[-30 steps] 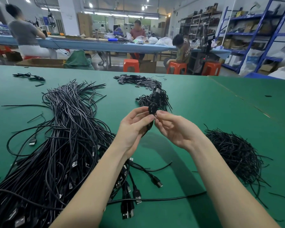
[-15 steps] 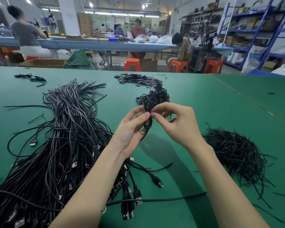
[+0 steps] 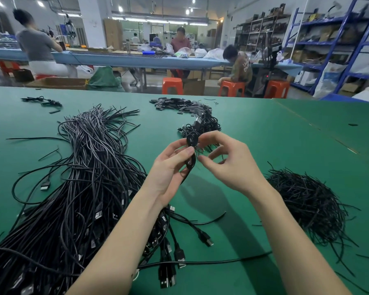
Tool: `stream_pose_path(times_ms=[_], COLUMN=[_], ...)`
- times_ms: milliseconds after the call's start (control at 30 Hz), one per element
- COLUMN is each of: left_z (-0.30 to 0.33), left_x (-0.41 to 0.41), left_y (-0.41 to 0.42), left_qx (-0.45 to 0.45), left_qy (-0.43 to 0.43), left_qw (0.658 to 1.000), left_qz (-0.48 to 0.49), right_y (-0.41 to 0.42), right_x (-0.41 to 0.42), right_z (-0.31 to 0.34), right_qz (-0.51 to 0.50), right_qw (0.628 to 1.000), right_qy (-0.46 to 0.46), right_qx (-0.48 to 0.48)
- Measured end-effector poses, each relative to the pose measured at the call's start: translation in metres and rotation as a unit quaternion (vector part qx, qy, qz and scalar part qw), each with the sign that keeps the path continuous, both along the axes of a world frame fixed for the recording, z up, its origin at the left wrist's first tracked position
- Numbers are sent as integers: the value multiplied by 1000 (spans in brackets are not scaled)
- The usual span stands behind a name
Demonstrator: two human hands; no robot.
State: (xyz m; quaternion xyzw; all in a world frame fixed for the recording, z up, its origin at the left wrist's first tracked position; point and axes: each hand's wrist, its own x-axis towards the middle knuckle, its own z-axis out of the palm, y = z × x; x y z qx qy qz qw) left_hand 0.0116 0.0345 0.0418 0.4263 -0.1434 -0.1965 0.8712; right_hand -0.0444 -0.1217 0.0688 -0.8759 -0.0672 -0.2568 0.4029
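Note:
A small coiled black cable (image 3: 191,159) hangs upright above the green table (image 3: 254,141), between my two hands. My left hand (image 3: 169,171) grips the coil, thumb across its middle and fingers behind it. My right hand (image 3: 228,165) is just right of the coil with its fingers curled; thumb and forefinger pinch a thin black twist tie at the coil's upper part. The tie itself is mostly hidden by my fingers.
A big heap of loose black USB cables (image 3: 77,188) covers the table's left side. A pile of black twist ties (image 3: 307,201) lies at the right. Several coiled cables (image 3: 202,126) and small black bags (image 3: 177,104) lie beyond my hands. People sit at a far bench.
My right hand has turned over around the top of the coil, its fingers now curling above and beside it. The coil has risen slightly. My left hand keeps its grip.

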Motion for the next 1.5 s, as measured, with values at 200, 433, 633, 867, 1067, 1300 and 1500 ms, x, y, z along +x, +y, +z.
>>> stream_pose_path(times_ms=[200, 433, 633, 867, 1067, 1300, 1500], left_z=[1, 2, 0, -1, 0, -1, -3], left_x=[0, -3, 0, 0, -1, 2, 0], left_y=[2, 2, 2, 2, 2, 5, 1], left_qx=[-3, 6, -3, -15, 17, -15, 9], left_qy=[-1, -37, 3, 17, -31, -16, -1], left_qw=[1000, 999, 1000, 1000, 999, 1000, 1000], left_qz=[-4, -31, 2, 0, 1, 10, 7], right_y=[3, 10, 5, 3, 12, 12, -6], right_x=[-1, -1, 1, -1, 4, -1, -5], right_z=[0, 3, -4, -10, 1, 1, -3], right_qz=[-28, 188, 65, -62, 56, 95, -22], right_qw=[994, 626, 953, 975, 905, 912, 992], right_qy=[-88, 341, 119, -150, 165, 188, -71], right_qx=[-58, 676, 272, -149, 387, 354, -106])
